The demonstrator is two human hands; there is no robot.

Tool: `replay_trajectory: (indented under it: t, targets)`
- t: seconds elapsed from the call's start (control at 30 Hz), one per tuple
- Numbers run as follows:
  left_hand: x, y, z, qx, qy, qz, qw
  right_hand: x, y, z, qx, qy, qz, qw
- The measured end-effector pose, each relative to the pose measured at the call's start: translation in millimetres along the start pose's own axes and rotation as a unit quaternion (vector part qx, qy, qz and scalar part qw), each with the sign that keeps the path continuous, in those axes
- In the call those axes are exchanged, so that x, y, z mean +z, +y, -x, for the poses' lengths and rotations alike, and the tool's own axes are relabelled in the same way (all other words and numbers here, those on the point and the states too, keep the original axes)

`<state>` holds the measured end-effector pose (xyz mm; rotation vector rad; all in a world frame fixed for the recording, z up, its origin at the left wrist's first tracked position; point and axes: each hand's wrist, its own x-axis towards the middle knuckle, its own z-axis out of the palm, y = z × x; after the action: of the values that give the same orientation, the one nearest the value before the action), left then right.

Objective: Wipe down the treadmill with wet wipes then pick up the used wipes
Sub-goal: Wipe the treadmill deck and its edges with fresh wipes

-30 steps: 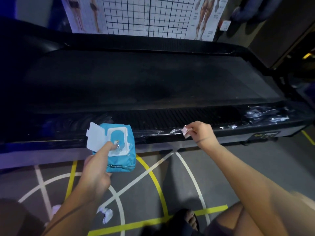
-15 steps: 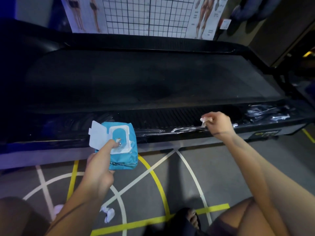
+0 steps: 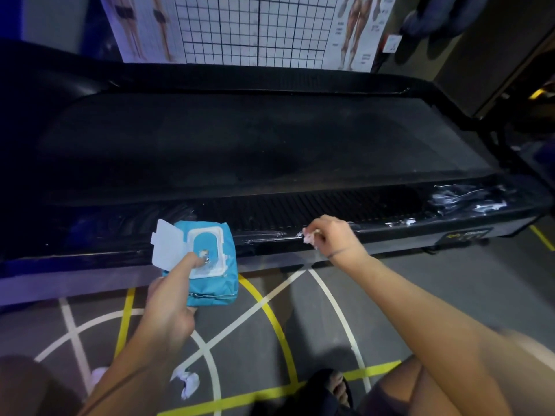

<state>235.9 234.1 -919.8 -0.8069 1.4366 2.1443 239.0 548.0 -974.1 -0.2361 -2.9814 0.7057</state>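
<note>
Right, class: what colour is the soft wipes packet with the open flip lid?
Blue soft wipes packet, white plastic flip lid; head view.

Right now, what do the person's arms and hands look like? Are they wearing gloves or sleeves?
No gloves, no sleeves: both forearms are bare. The left hand shows nothing worn. The right hand has a thin dark band round its wrist, maybe a hair tie or cord.
</note>
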Motion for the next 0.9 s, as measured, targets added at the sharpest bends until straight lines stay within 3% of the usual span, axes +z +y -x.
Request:
replay_trajectory:
  t: [0.1, 0.23, 0.3, 0.43, 0.57, 0.73, 0.9]
  targets:
    - [2.1, -0.9, 1.5, -0.004, -0.002, 0.015, 1.000, -0.5, -12.1, 6.6, -0.040, -0.047, -0.019, 0.998]
    - [6.8, -1.7, 4.9, 0.013, -0.022, 0.040, 0.999, -41.3, 9.4, -4.2, 0.135, 0.063, -0.103, 0.983]
    - [9.2, -1.3, 8.0, 0.034, -0.030, 0.046, 0.998, -60.5, 30.5, -8.7, 0.213, 0.111, -0.079, 0.967]
    - [13.2, 1.8, 18.1, 0.053, -0.036, 0.051, 0.997, -43.9, 52.4, -5.4, 0.287, 0.086, -0.011, 0.954]
    - [12.3, 5.8, 23.9, 0.061, -0.037, 0.059, 0.996, -25.9, 43.8, -9.8, 0.238, 0.078, -0.024, 0.968]
    - [7.9, 11.3, 26.4, 0.057, -0.026, 0.049, 0.997, 0.8, 8.3, -19.4, 0.112, 0.029, -0.024, 0.993]
    - [-0.2, 16.9, 24.3, 0.061, -0.011, 0.053, 0.997, 9.4, -15.2, -22.8, 0.040, 0.000, -0.059, 0.997]
